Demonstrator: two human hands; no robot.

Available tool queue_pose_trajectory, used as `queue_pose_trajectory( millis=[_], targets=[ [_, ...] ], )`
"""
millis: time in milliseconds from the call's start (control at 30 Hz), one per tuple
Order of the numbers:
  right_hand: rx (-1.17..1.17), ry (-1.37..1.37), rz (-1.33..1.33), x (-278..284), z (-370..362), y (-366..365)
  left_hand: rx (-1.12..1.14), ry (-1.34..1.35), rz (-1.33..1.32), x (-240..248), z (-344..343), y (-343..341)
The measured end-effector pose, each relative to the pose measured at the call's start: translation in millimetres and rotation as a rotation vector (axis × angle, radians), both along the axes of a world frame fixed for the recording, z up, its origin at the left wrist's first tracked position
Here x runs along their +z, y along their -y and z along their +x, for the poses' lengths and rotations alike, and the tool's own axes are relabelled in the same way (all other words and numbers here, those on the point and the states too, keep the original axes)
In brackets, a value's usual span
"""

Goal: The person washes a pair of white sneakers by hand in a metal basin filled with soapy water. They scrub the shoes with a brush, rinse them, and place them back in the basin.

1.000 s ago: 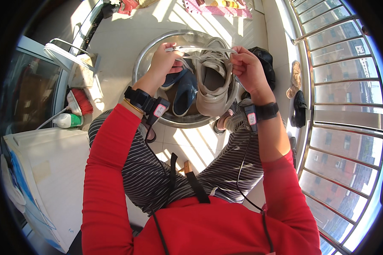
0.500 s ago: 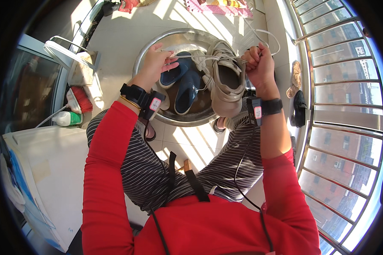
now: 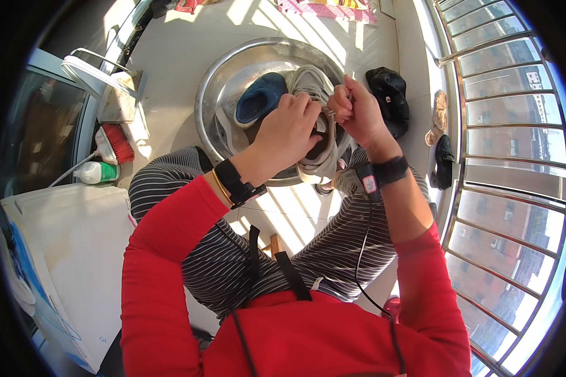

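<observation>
A beige lace-up shoe (image 3: pixel 307 80) rests in a round metal basin (image 3: pixel 209 81), its heel at the near rim. Over the shoe's opening, my left hand (image 3: pixel 287 130) has its fingers curled in at the lace; the fingertips are partly hidden. My right hand (image 3: pixel 357 113) is closed in a pinch on the shoelace (image 3: pixel 327 111) at the shoe's right side. Between the two hands the lace is gathered short. A blue shoe (image 3: pixel 262 95) lies left of the beige one, partly covered by my left hand. A pale shoe edge (image 3: pixel 225 130) shows by the basin's left wall.
A black bag-like item (image 3: pixel 388 94) lies right of the basin. Farther right, a black shoe (image 3: pixel 444 162) stands by the railing (image 3: pixel 509 122). On the left are a red-bristled brush (image 3: pixel 115 143), a white-and-green bottle (image 3: pixel 99 172) and a white cabinet (image 3: pixel 75 232).
My left hand has moved right, across the blue shoes to the beige shoe. My right hand has come slightly left and down. The lace, stretched wide before, is now gathered between them.
</observation>
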State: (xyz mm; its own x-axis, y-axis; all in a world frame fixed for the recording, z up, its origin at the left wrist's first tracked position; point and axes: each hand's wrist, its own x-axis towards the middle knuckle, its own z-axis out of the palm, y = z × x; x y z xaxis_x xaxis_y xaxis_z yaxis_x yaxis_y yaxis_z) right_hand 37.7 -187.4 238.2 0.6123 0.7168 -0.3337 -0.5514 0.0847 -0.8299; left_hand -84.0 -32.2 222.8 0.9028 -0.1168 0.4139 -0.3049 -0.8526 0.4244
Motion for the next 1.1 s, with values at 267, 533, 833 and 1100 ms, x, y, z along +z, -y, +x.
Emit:
queue_pose_trajectory(
  millis=[267,533,833,1100],
  targets=[
    [0.099,-0.014,-0.461,-64.9,-41.2,-21.3,0.001,-0.412,0.15,-43.3,-21.4,-41.3],
    [0.559,0.503,-0.822,-85.0,-56.3,-35.2,0.105,-0.297,0.153,-36.3,-10.0,-53.2],
    [0.334,0.906,-1.01,-68.5,-39.6,-33.2,0.188,-0.221,0.032,-20.4,23.2,-73.5],
    [0.476,0.983,-1.049,-62.9,-46.3,-26.9,0.272,-0.457,-0.132,-37.6,32.1,-89.7]
  ],
)
